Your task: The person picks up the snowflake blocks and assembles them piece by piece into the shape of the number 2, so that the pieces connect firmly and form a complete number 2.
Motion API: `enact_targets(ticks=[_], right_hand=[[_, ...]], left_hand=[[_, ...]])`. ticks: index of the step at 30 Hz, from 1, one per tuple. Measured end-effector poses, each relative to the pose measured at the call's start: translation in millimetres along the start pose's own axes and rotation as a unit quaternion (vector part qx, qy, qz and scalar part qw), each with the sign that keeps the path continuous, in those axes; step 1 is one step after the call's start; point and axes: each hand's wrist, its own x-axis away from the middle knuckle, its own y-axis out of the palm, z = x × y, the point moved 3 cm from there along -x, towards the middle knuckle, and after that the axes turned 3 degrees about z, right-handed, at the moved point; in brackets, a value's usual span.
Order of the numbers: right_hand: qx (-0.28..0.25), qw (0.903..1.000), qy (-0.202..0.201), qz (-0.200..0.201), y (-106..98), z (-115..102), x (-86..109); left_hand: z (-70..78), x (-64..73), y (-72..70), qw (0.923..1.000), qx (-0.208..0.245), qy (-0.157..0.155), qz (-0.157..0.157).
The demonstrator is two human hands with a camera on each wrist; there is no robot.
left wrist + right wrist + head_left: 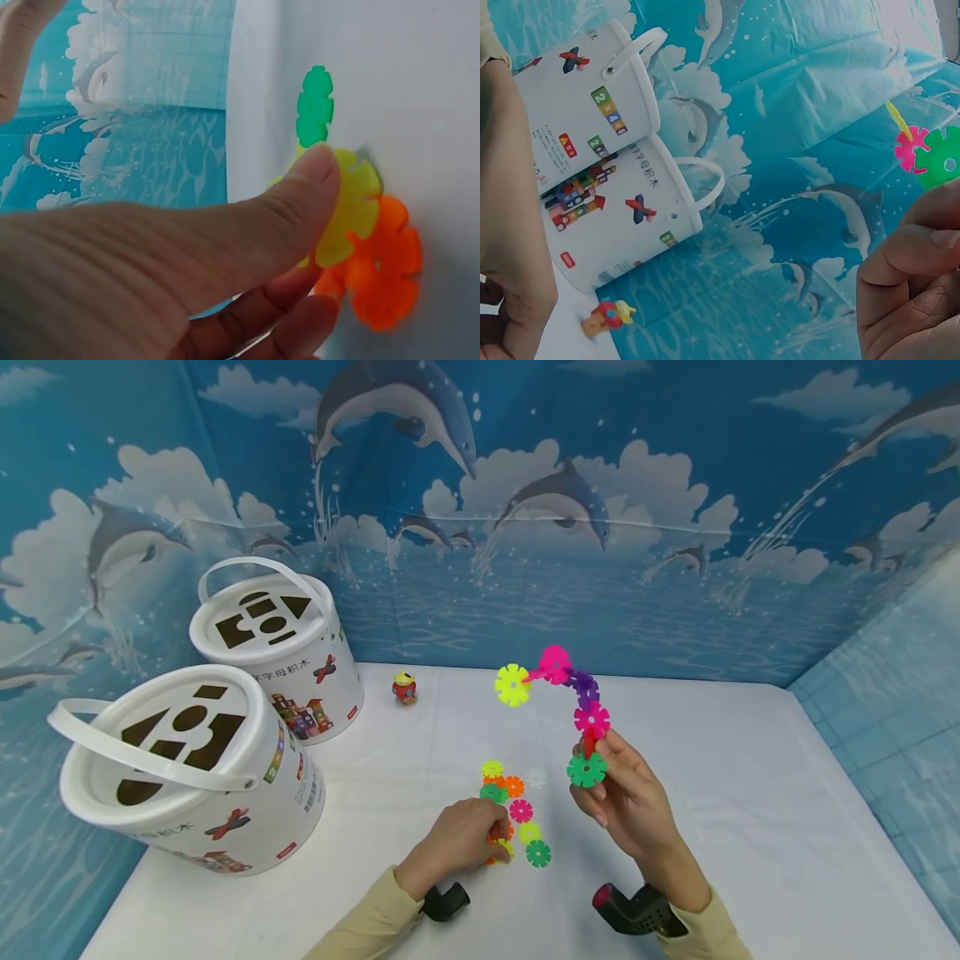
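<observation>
My right hand (633, 797) holds up a curved chain of notched plastic snowflake discs, gripping it near the green disc (587, 770) at its lower end. Above that come a pink disc (592, 719), purple discs (587, 688), more pink (555, 664) and a yellow disc (513, 685) at the far tip. Low over the table, my left hand (461, 837) pinches a yellow snowflake disc (358, 196), its thumb lying on the disc's face. Beside it in the left wrist view are an orange disc (386, 262) and a green disc (315, 106).
Loose discs lie around my left hand, among them a pink one (521, 811) and a green one (537, 853). Two white lidded buckets (300, 827) with handles stand at the left. A small red-and-yellow figurine (404, 687) sits near the table's back edge, before a dolphin-print curtain (465, 593).
</observation>
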Motion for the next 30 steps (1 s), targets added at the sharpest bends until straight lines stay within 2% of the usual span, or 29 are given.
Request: enact_targets(ticks=[9,12,14,16,18,21,25,26,28,30], right_hand=[[0.023,0.9996,0.006,0.012,-0.8,0.3,0.9],[0.033,0.9993,0.012,0.016,-0.2,0.2,0.5],[0.043,0.9988,0.014,0.018,0.3,-0.1,0.2],[0.059,0.9978,0.016,0.025,0.5,-0.3,0.1],[0.079,0.9959,0.022,0.039,0.2,-0.4,0.2],[0.110,0.9907,0.038,0.071,-1.9,0.4,0.8],[0.143,0.9817,0.056,0.112,-5.7,2.6,1.2],[0.154,0.9790,0.059,0.120,-6.5,3.3,1.1],[0.176,0.9737,0.061,0.131,-7.9,4.6,1.2],[0.198,0.9685,0.061,0.138,-8.6,5.6,1.4]], left_hand=[[6.3,0.7,-8.9,0.9990,0.039,0.009,0.021],[10.9,-0.5,-12.3,0.9957,0.087,0.021,0.026],[14.7,-0.4,-17.6,0.9890,0.141,0.028,0.036],[19.0,0.9,-25.2,0.9764,0.208,0.026,0.053],[23.5,3.0,-33.7,0.9580,0.278,0.016,0.069],[29.8,6.0,-44.8,0.9208,0.381,-0.002,0.082],[37.7,8.6,-55.9,0.8730,0.480,-0.004,0.085],[39.6,9.1,-58.0,0.8637,0.497,-0.003,0.084],[42.8,10.4,-61.4,0.8503,0.520,-0.005,0.083],[45.6,11.8,-63.6,0.8421,0.533,-0.009,0.082]])
